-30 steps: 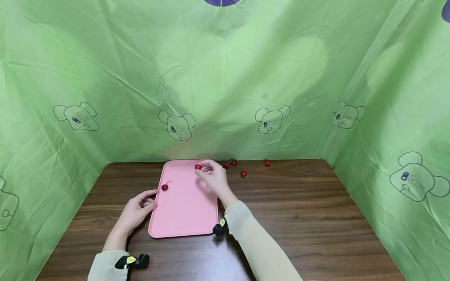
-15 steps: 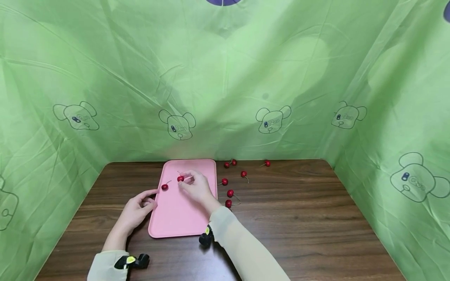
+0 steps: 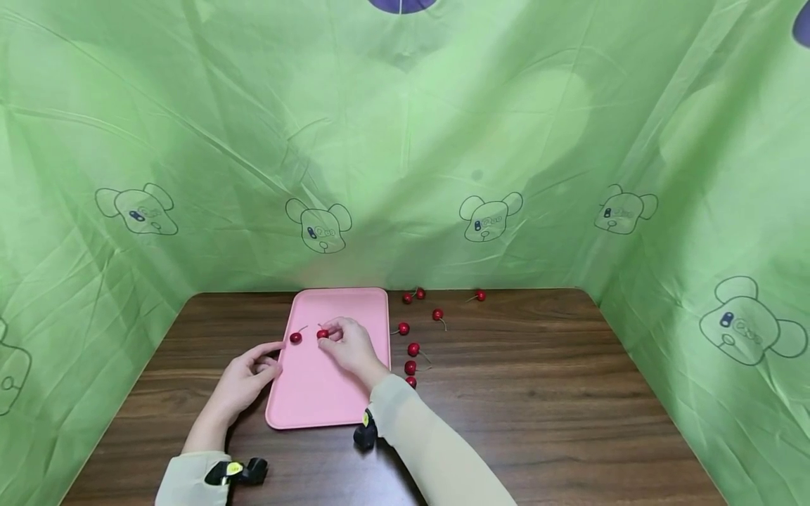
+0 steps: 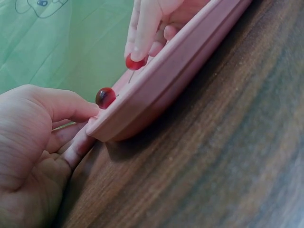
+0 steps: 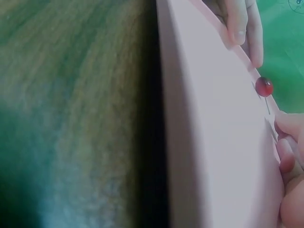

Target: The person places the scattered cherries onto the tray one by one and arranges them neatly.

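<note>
Left hand [image 3: 243,379]: lying low at the near left, thumb extended forward, the remaining fingers [image 4: 71,149] loosely curled beneath it. Right hand [image 3: 350,346]: reaching forward and leftward, fingertips [image 4: 140,50] bunched together and pointing down in a pinch. Both forearms wear pale sleeves, each with a black wrist-mounted camera.

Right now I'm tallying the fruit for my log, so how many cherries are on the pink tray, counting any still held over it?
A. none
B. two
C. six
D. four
B. On the pink tray one loose cherry lies near its left edge, and the right hand pinches a second cherry just over the tray; the other cherries lie on the wooden table.
</note>
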A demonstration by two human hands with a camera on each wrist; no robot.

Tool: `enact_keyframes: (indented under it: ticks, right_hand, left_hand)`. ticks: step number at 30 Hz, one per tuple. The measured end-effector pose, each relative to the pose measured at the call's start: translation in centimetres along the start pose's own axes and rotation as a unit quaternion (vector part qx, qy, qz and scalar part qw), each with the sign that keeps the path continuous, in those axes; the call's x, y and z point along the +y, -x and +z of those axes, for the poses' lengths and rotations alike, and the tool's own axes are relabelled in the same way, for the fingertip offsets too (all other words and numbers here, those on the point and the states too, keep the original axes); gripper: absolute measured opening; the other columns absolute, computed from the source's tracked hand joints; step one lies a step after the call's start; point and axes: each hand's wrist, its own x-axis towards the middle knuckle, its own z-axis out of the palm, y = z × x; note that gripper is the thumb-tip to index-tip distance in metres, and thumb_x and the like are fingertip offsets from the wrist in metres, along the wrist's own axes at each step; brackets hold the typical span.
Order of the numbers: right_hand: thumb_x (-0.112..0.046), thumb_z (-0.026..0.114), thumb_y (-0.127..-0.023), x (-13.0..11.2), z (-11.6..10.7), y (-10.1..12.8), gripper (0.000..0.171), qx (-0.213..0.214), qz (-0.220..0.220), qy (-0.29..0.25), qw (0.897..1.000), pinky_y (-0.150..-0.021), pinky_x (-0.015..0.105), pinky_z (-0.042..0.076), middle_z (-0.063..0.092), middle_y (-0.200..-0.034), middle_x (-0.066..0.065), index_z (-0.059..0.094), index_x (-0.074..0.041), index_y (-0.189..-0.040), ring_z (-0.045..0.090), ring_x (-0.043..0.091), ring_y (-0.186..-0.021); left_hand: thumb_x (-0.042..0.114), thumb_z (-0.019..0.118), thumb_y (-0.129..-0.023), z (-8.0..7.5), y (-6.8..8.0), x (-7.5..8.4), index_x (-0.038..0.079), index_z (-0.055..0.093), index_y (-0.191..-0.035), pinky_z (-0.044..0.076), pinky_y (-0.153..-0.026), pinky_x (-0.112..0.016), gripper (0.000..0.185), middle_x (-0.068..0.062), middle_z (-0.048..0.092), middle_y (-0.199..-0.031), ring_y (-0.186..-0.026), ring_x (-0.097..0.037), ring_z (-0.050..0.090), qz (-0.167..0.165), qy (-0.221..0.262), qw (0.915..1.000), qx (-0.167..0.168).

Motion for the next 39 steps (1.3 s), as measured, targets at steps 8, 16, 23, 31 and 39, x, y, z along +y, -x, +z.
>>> enact_keyframes:
  ticks: [8,16,23,31,39]
  right_hand:
    - [-0.012,0.087,-0.094,-0.1,0.2,-0.3,0.023,-0.01,0.005,0.031,0.999,-0.084,0.021,0.052,0.072,-0.108,-0.001,0.078,-0.01,-0.115,0.064,0.004,-0.091]
    - [-0.011,0.088,-0.093,-0.3,0.1,-0.1,0.032,-0.019,-0.008,0.042,0.999,-0.087,0.022,0.052,0.073,-0.113,0.002,0.077,-0.008,-0.122,0.065,0.008,-0.093]
    - [-0.011,0.09,-0.09,0.1,-0.2,-0.2,0.041,-0.032,-0.018,0.025,0.999,-0.089,0.021,0.053,0.07,-0.117,0.005,0.074,-0.005,-0.127,0.066,0.011,-0.097]
    - [-0.013,0.091,-0.09,0.6,-0.7,0.0,0.047,-0.039,0.005,0.011,0.999,-0.09,0.023,0.053,0.067,-0.121,0.003,0.071,-0.006,-0.131,0.064,0.008,-0.098]
    - [-0.013,0.089,-0.089,0.5,-1.3,0.0,0.046,-0.046,0.016,-0.021,0.999,-0.089,0.024,0.055,0.07,-0.116,0.006,0.07,-0.002,-0.13,0.067,0.012,-0.1]
  left_hand:
    - [0.011,0.076,-0.103,-0.1,0.0,0.2,0.006,0.065,-0.148,0.054,-0.076,-0.023,0.046,-0.012,0.072,-0.105,-0.089,-0.014,0.067,0.001,-0.003,1.0,0.002]
    - [0.011,0.077,-0.103,-0.2,0.0,0.3,0.005,0.066,-0.148,0.054,-0.077,-0.023,0.046,-0.013,0.072,-0.105,-0.089,-0.012,0.067,0.006,0.005,1.0,0.001]
    - [0.011,0.076,-0.103,-0.1,0.2,0.2,0.005,0.066,-0.147,0.055,-0.077,-0.023,0.046,-0.013,0.072,-0.106,-0.09,-0.014,0.067,0.002,-0.001,1.0,0.004]
    - [0.012,0.076,-0.104,0.1,0.3,0.2,0.004,0.066,-0.147,0.055,-0.077,-0.024,0.045,-0.013,0.072,-0.106,-0.09,-0.015,0.067,-0.001,0.004,1.0,0.001]
    - [0.011,0.074,-0.104,0.1,0.2,0.0,0.006,0.066,-0.148,0.054,-0.077,-0.024,0.045,-0.012,0.071,-0.107,-0.092,-0.018,0.065,-0.003,-0.008,1.0,0.003]
